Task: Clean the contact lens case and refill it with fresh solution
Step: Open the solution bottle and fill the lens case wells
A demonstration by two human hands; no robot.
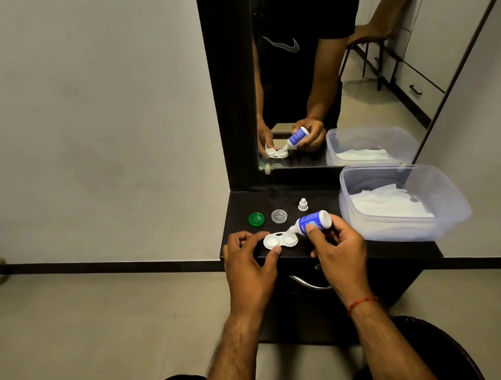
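R hand point(338, 248) tips solution bottle point(313, 221) over lens case point(280, 240); L hand point(248, 259) pinches case edge.

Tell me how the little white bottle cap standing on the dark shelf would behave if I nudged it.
The white cap looks like small, thin plastic, so it is probably very light. It stands upright and taller than it is wide, so a nudge would likely tip it. Being round, it could then roll across the smooth dark shelf.
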